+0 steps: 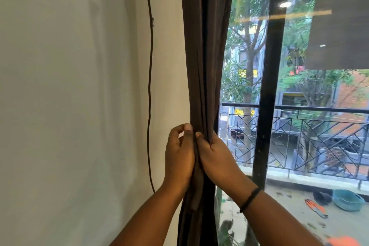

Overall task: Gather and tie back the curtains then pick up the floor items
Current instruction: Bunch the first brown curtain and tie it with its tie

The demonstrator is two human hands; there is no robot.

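Note:
A dark brown curtain (205,50) hangs bunched into a narrow column between the white wall and the window. My left hand (179,154) grips its left side at about waist height, thumb up against the fabric. My right hand (215,158) grips the right side of the same bunch, fingers curled into the folds. Both hands touch each other around the fabric. A dark strip of the same cloth (194,195), maybe a tie-back, hangs down between my wrists; where it ends above is hidden by my hands.
A thin black cable (149,86) runs down the white wall (69,96) to the left. To the right a black window frame post (269,86) and glass show a balcony with a railing (299,110), a teal basin (347,199) and orange gloves (316,207).

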